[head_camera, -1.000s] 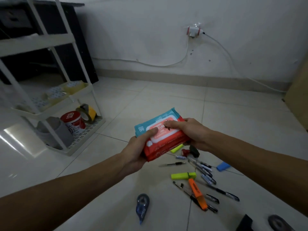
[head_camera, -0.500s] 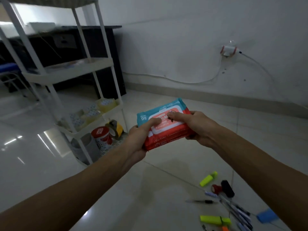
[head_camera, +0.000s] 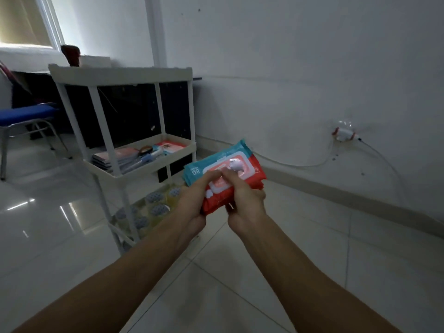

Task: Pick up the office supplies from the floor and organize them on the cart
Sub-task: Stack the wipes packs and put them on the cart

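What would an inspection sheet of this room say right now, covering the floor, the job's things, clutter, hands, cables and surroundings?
Surface: glossy pale tiled floor, bare where seen.
Job's things: red-and-teal soft pack of wipes, held in the air beside the white three-tier plastic cart; booklets and pens on its middle shelf.
Clutter: nothing seen.
Hands: left hand and right hand both grip the pack.
Cables: white cable from the wall plug.
Surroundings: blue chair, white wall.
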`<state>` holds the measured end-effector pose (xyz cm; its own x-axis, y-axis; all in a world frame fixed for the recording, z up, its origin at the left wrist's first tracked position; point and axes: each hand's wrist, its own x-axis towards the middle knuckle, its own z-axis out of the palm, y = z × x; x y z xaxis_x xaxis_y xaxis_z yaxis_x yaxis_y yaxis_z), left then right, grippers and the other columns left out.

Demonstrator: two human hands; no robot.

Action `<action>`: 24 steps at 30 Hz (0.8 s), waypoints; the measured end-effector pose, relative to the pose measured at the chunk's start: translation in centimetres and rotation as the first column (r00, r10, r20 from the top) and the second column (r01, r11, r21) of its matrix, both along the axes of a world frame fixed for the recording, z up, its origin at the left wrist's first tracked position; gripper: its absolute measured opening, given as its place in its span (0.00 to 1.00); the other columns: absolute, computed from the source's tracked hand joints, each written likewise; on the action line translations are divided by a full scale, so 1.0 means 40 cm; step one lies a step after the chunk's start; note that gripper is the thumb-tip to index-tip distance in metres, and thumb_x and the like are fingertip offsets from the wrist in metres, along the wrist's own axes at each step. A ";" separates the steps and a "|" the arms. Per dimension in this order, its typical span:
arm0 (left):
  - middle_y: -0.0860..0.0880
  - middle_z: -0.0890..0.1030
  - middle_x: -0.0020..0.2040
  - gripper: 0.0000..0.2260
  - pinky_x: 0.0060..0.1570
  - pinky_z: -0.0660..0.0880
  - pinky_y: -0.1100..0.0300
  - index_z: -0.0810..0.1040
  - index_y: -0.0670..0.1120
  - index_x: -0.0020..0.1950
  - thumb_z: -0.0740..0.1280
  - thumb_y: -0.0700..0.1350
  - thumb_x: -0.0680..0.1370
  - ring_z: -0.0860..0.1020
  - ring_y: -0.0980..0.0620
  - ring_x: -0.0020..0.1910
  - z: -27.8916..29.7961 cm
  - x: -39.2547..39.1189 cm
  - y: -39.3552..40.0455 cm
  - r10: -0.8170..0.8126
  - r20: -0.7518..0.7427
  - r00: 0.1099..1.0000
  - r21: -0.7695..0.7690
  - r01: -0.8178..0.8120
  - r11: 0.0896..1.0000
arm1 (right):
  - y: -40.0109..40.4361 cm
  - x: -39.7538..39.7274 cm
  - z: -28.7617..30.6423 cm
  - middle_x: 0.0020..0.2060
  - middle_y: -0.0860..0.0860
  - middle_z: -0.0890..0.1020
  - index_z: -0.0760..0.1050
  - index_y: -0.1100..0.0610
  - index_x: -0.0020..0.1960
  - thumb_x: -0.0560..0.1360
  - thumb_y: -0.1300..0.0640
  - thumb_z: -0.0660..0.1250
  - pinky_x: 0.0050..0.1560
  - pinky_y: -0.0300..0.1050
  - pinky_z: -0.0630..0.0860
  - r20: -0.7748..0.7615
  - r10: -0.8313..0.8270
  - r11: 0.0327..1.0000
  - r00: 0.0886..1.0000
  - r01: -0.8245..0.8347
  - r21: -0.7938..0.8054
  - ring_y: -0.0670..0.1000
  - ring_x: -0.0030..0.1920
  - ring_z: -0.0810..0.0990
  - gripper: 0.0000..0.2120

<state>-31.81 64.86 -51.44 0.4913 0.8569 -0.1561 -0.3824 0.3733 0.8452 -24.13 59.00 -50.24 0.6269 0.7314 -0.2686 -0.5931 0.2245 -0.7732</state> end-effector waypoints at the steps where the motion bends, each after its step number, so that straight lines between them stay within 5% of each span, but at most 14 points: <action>1: 0.43 0.85 0.54 0.33 0.54 0.81 0.47 0.73 0.44 0.68 0.79 0.48 0.66 0.85 0.45 0.51 0.012 -0.005 0.014 0.030 0.010 0.999 0.005 -0.030 1.000 | 0.018 -0.009 0.023 0.56 0.55 0.81 0.60 0.54 0.71 0.64 0.58 0.81 0.57 0.56 0.80 0.023 0.018 1.000 1.000 -0.017 -0.025 0.55 0.52 0.83 0.43; 6: 0.44 0.84 0.57 0.28 0.55 0.80 0.47 0.72 0.48 0.71 0.74 0.52 0.72 0.84 0.45 0.54 0.063 -0.052 0.095 0.059 0.048 0.997 0.097 -0.064 0.993 | 0.097 -0.002 0.121 0.54 0.55 0.83 0.64 0.53 0.69 0.66 0.58 0.79 0.46 0.54 0.82 0.120 0.132 0.989 0.984 -0.124 -0.076 0.56 0.50 0.84 0.37; 11: 0.40 0.82 0.60 0.31 0.58 0.77 0.41 0.75 0.46 0.67 0.67 0.66 0.73 0.80 0.38 0.59 0.101 -0.141 0.248 -0.025 0.025 0.999 -0.005 0.025 1.000 | 0.187 0.068 0.214 0.49 0.57 0.86 0.75 0.58 0.61 0.69 0.58 0.77 0.55 0.58 0.81 0.224 0.455 0.874 0.862 -0.384 -0.299 0.58 0.51 0.85 0.22; 15: 0.40 0.83 0.58 0.30 0.62 0.75 0.42 0.77 0.44 0.65 0.73 0.60 0.69 0.81 0.39 0.58 0.161 -0.137 0.347 -0.202 -0.225 0.953 0.064 0.221 0.973 | 0.284 0.125 0.272 0.53 0.58 0.85 0.76 0.59 0.63 0.70 0.55 0.77 0.59 0.58 0.79 0.287 0.679 0.717 0.675 -0.529 -0.454 0.59 0.53 0.85 0.24; 17: 0.39 0.84 0.56 0.26 0.63 0.75 0.42 0.78 0.44 0.63 0.75 0.54 0.69 0.81 0.39 0.57 0.183 -0.098 0.381 -0.222 -0.221 0.950 0.052 0.239 0.970 | 0.346 0.137 0.284 0.52 0.59 0.85 0.77 0.59 0.61 0.72 0.54 0.75 0.55 0.55 0.81 0.337 0.712 0.694 0.616 -0.544 -0.473 0.58 0.51 0.85 0.20; 20: 0.40 0.85 0.53 0.21 0.56 0.79 0.45 0.80 0.44 0.62 0.73 0.51 0.72 0.83 0.40 0.54 0.195 -0.050 0.443 -0.110 -0.170 0.979 0.013 0.114 0.993 | 0.435 0.143 0.292 0.50 0.59 0.86 0.78 0.60 0.59 0.72 0.48 0.74 0.52 0.54 0.82 0.381 0.677 0.730 0.630 -0.506 -0.459 0.58 0.47 0.86 0.21; 24: 0.39 0.84 0.54 0.18 0.54 0.79 0.46 0.79 0.45 0.62 0.67 0.51 0.75 0.83 0.41 0.52 0.203 -0.023 0.543 -0.047 -0.063 0.997 -0.104 0.040 0.994 | 0.515 0.164 0.287 0.50 0.59 0.84 0.75 0.58 0.57 0.73 0.42 0.72 0.51 0.55 0.81 0.366 0.520 0.841 0.772 -0.387 -0.377 0.57 0.47 0.84 0.23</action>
<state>-32.74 86.57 -43.30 0.5137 0.8127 -0.2750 -0.3089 0.4742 0.8245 -17.58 79.60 -38.76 0.3358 0.9010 -0.2747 -0.1548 -0.2348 -0.9596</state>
